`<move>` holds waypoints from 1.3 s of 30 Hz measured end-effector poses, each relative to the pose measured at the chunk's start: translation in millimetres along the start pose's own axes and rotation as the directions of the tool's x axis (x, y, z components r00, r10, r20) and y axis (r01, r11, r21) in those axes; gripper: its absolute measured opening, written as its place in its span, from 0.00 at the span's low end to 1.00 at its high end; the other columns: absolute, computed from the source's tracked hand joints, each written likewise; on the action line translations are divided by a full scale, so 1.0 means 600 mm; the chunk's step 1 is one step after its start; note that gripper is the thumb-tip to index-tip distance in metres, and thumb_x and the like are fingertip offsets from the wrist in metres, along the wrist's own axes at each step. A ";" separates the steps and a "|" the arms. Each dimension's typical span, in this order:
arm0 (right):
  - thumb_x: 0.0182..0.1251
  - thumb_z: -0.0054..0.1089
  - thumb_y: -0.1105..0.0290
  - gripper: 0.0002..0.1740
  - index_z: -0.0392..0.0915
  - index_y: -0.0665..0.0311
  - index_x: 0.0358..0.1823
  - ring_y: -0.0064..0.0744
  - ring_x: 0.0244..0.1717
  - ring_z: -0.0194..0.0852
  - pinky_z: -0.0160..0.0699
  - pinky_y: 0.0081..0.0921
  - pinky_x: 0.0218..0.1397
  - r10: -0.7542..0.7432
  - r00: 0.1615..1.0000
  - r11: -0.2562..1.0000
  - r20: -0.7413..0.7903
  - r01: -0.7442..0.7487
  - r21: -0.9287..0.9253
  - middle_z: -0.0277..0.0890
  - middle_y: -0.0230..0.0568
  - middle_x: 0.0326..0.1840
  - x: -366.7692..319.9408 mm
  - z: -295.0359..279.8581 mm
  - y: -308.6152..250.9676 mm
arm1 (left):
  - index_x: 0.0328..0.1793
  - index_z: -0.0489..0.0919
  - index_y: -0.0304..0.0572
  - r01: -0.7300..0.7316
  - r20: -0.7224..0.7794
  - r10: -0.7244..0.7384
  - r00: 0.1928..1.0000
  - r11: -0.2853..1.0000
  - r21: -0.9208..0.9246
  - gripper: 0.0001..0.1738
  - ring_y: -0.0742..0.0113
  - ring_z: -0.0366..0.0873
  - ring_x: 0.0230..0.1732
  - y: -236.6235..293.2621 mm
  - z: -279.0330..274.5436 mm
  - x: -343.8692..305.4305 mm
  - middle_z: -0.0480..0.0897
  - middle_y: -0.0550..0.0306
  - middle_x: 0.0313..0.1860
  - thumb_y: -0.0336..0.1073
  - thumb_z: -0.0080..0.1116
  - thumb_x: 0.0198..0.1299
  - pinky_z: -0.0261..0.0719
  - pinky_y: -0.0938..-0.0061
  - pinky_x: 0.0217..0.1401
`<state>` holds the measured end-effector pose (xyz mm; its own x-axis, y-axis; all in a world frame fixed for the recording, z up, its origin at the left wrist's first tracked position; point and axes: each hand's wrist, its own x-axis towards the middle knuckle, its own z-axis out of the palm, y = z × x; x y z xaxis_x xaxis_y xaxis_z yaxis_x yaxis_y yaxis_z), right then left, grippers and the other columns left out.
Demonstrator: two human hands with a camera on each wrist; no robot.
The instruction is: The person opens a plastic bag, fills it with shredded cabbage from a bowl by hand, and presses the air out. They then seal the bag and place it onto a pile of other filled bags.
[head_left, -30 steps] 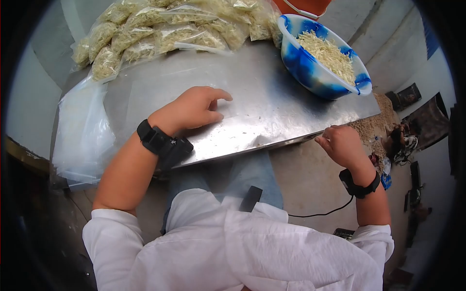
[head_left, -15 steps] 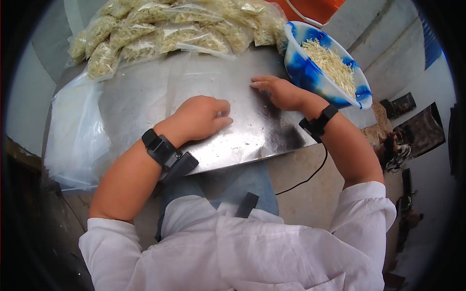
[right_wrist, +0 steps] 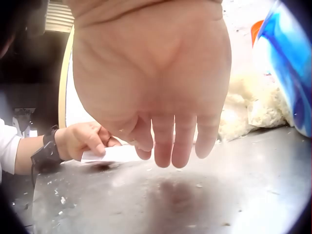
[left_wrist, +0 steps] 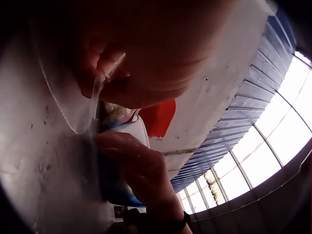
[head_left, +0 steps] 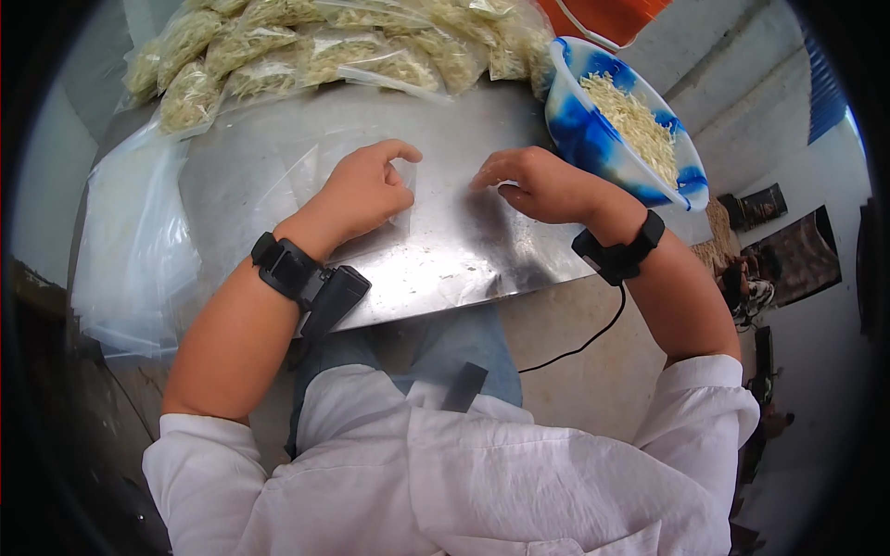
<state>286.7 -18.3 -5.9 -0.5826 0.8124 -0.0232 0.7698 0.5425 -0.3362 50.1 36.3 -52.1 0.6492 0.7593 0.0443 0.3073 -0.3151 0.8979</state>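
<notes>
Left wrist: left hand [left_wrist: 151, 58] pinches bag [left_wrist: 75, 109] (see-through)

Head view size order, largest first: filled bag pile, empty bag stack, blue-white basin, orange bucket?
1. Filled bag pile
2/3. Empty bag stack, blue-white basin: too close to rank
4. Orange bucket, partly visible

Clear bag [left_wrist: 73, 111] partly hidden by left fingers [left_wrist: 108, 59], orange bucket [head_left: 619, 14] cropped above
</notes>
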 end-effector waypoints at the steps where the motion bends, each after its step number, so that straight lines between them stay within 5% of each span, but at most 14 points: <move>1: 0.47 0.48 0.86 0.21 0.75 0.69 0.45 0.46 0.46 0.72 0.71 0.32 0.52 -0.065 0.997 0.996 -0.039 0.062 -0.061 0.73 0.48 0.46 0.012 0.012 -0.009 | 0.52 0.73 0.37 0.057 -0.005 -0.059 0.998 0.986 -0.158 0.24 0.78 0.67 0.21 -0.003 -0.004 0.001 0.71 0.65 0.21 0.24 0.52 0.42 0.65 0.83 0.25; 5: 0.44 0.49 0.85 0.24 0.74 0.68 0.47 0.47 0.48 0.70 0.69 0.33 0.54 -0.154 0.982 0.956 -0.114 0.118 -0.268 0.71 0.48 0.50 0.035 0.048 -0.014 | 0.49 0.75 0.37 0.082 0.019 -0.083 0.996 0.884 -0.460 0.22 0.81 0.64 0.20 -0.016 -0.014 0.004 0.71 0.67 0.21 0.24 0.50 0.44 0.62 0.85 0.23; 8: 0.42 0.48 0.85 0.19 0.77 0.68 0.39 0.45 0.43 0.73 0.72 0.32 0.48 -0.201 0.971 0.939 -0.130 0.153 -0.307 0.74 0.47 0.45 0.027 0.040 -0.008 | 0.42 0.78 0.37 0.140 0.113 -0.102 0.988 0.900 -0.412 0.16 0.81 0.65 0.20 -0.025 -0.018 0.011 0.71 0.66 0.21 0.24 0.49 0.45 0.63 0.85 0.23; 10: 0.43 0.50 0.82 0.10 0.79 0.68 0.28 0.44 0.35 0.75 0.74 0.34 0.40 0.154 0.963 0.947 0.222 -0.080 -0.311 0.77 0.45 0.34 0.004 0.011 -0.003 | 0.37 0.78 0.38 0.121 0.102 -0.087 0.991 0.907 -0.403 0.11 0.80 0.65 0.21 -0.023 -0.016 0.008 0.71 0.67 0.21 0.25 0.51 0.46 0.63 0.86 0.23; 13: 0.44 0.53 0.79 0.04 0.77 0.67 0.20 0.44 0.28 0.75 0.73 0.35 0.32 0.388 0.833 0.859 0.395 -0.171 -0.482 0.76 0.44 0.23 -0.050 -0.013 -0.018 | 0.30 0.77 0.40 0.103 0.084 -0.077 0.993 0.929 -0.356 0.03 0.80 0.66 0.21 -0.007 -0.013 0.000 0.72 0.67 0.21 0.27 0.55 0.48 0.64 0.86 0.23; 18: 0.43 0.59 0.72 0.05 0.77 0.66 0.21 0.42 0.26 0.75 0.71 0.33 0.30 0.563 0.753 0.823 0.339 -0.476 -0.309 0.75 0.44 0.21 -0.110 -0.055 -0.034 | 0.28 0.73 0.42 0.072 0.111 -0.047 0.993 0.970 -0.233 0.07 0.81 0.66 0.21 0.004 0.008 -0.009 0.71 0.68 0.21 0.29 0.61 0.48 0.64 0.86 0.22; 21: 0.42 0.60 0.73 0.07 0.76 0.67 0.25 0.39 0.26 0.75 0.71 0.32 0.29 0.580 0.742 0.806 0.337 -0.462 -0.370 0.76 0.42 0.22 -0.136 -0.058 -0.022 | 0.32 0.71 0.41 -0.025 0.071 0.039 0.997 0.982 -0.187 0.08 0.81 0.66 0.22 -0.005 0.012 -0.006 0.69 0.68 0.21 0.26 0.59 0.47 0.63 0.85 0.22; 25: 0.41 0.59 0.77 0.12 0.77 0.67 0.33 0.39 0.28 0.76 0.74 0.31 0.33 0.652 0.680 0.758 0.335 -0.597 -0.263 0.77 0.43 0.25 -0.213 -0.056 -0.021 | 0.47 0.72 0.39 0.067 0.106 -0.030 0.994 0.927 -0.368 0.17 0.81 0.66 0.22 0.003 0.006 -0.014 0.67 0.69 0.21 0.24 0.54 0.48 0.63 0.85 0.24; 28: 0.41 0.56 0.80 0.24 0.75 0.63 0.47 0.47 0.46 0.74 0.74 0.32 0.49 0.633 0.716 0.774 0.294 -0.582 -0.249 0.77 0.49 0.42 -0.270 -0.053 -0.026 | 0.55 0.72 0.39 0.075 0.120 -0.029 0.992 0.913 -0.402 0.23 0.81 0.67 0.23 0.007 0.009 -0.012 0.69 0.68 0.22 0.24 0.52 0.48 0.64 0.86 0.26; 32: 0.42 0.50 0.85 0.28 0.73 0.63 0.50 0.48 0.50 0.71 0.72 0.32 0.53 0.713 0.687 0.701 0.142 -0.699 -0.139 0.74 0.48 0.48 -0.292 -0.023 -0.007 | 0.53 0.74 0.38 0.078 0.126 -0.027 0.992 0.904 -0.421 0.22 0.80 0.69 0.24 0.014 0.013 -0.011 0.71 0.67 0.23 0.25 0.51 0.48 0.65 0.87 0.27; 34: 0.41 0.44 0.88 0.27 0.75 0.64 0.47 0.48 0.53 0.69 0.70 0.30 0.55 0.381 0.883 0.881 -0.275 -0.437 -0.183 0.73 0.48 0.50 -0.288 0.016 0.005 | 0.50 0.76 0.38 0.082 0.129 -0.029 0.991 0.901 -0.427 0.20 0.81 0.69 0.24 0.009 0.015 -0.010 0.71 0.67 0.23 0.26 0.51 0.48 0.65 0.87 0.27; 37: 0.40 0.42 0.89 0.23 0.77 0.67 0.39 0.46 0.51 0.69 0.70 0.31 0.53 0.348 0.897 0.916 -0.272 -0.387 -0.105 0.72 0.48 0.50 -0.272 0.044 0.000 | 0.46 0.78 0.38 0.087 0.117 -0.049 0.992 0.934 -0.346 0.16 0.81 0.68 0.24 0.011 0.015 -0.013 0.72 0.67 0.24 0.27 0.51 0.49 0.64 0.87 0.27; 38: 0.40 0.41 0.89 0.19 0.77 0.69 0.33 0.46 0.48 0.69 0.70 0.33 0.51 0.461 0.880 0.881 -0.112 -0.469 -0.057 0.72 0.47 0.47 -0.272 0.025 -0.005 | 0.44 0.78 0.38 0.090 0.107 -0.065 0.992 0.962 -0.257 0.14 0.82 0.68 0.24 0.012 0.015 -0.014 0.72 0.67 0.24 0.27 0.52 0.50 0.64 0.87 0.27; 39: 0.40 0.41 0.89 0.19 0.77 0.69 0.33 0.46 0.48 0.69 0.70 0.33 0.51 0.461 0.880 0.881 -0.115 -0.469 -0.055 0.72 0.47 0.47 -0.271 0.018 -0.007 | 0.44 0.78 0.38 0.090 0.108 -0.064 0.992 0.963 -0.254 0.14 0.82 0.68 0.24 0.011 0.016 -0.014 0.72 0.67 0.24 0.27 0.52 0.50 0.64 0.87 0.27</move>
<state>375.8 -155.1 -10.7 -0.1276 0.9895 -0.0676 0.9662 0.1086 -0.2338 53.4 22.5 -50.6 0.6994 0.7121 -0.0611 0.1779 -0.0906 0.9799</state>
